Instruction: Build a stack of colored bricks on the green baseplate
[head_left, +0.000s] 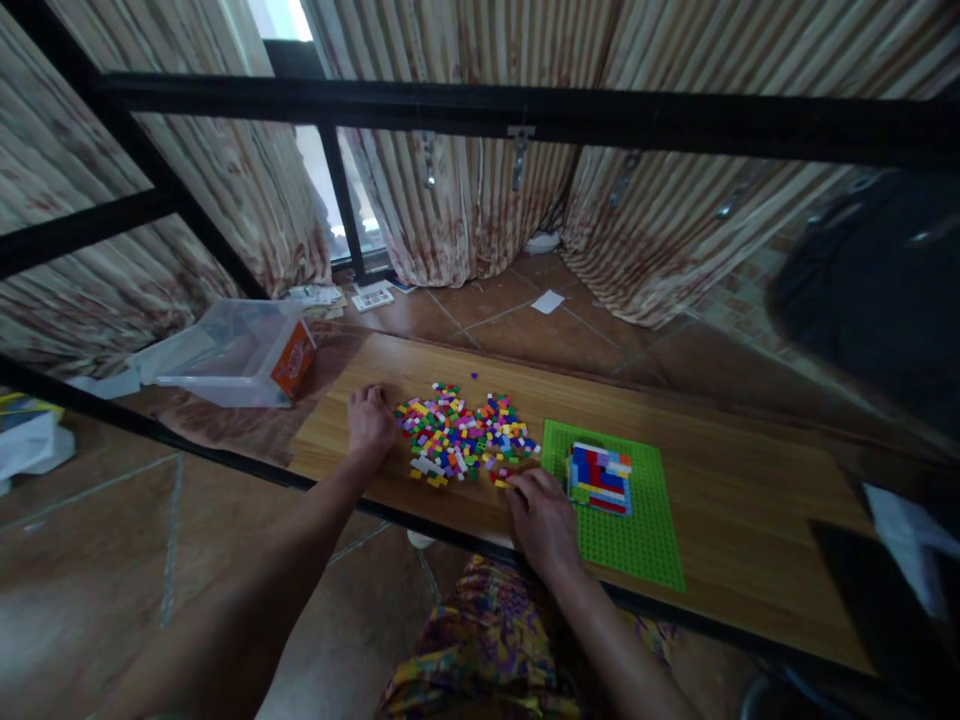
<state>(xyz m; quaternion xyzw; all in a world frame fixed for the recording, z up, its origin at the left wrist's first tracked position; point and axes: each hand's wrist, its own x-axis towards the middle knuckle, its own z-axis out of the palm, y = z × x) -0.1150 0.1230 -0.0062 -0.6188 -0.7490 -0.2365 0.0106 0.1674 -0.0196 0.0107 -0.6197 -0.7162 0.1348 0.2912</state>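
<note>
A heap of small coloured bricks lies on the wooden table. My left hand rests on the table at the heap's left edge, fingers curled under. My right hand sits at the heap's near right corner, fingertips pinched among the bricks; what they hold is hidden. Just right of it a green baseplate carries a flat block of blue, red, yellow and white bricks.
A clear plastic box with an orange label lies on its side at the table's left end. Black metal bars cross above. Curtains hang behind, papers lie on the tiled floor, and a dark object sits at right.
</note>
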